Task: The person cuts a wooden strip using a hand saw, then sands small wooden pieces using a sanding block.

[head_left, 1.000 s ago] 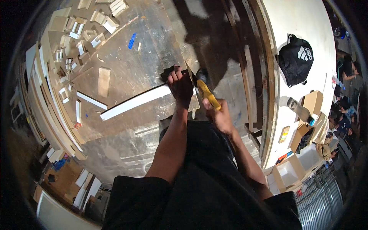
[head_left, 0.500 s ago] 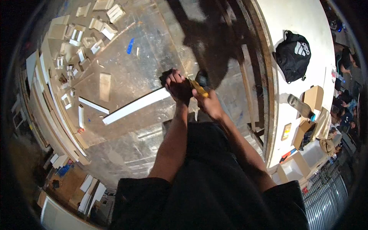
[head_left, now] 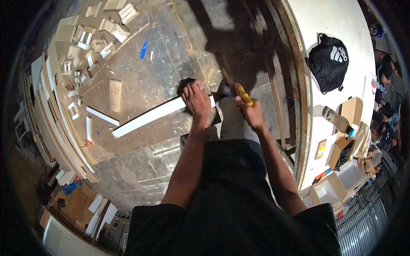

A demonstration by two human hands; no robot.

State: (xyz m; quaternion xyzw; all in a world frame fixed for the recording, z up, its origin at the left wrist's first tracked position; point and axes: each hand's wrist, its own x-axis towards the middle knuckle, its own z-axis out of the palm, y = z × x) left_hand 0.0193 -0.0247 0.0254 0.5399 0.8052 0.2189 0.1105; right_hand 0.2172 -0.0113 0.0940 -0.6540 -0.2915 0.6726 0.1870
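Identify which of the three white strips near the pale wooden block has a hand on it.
The longest white strip: the left hand lies on it near its right end. The two shorter strips have no hand on them.

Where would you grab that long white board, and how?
Probably near the middle of the long white board, reaching down from above with fingers across its width. It is narrow and stretched out lengthwise, its middle is uncovered, and the left hand already covers part near one end.
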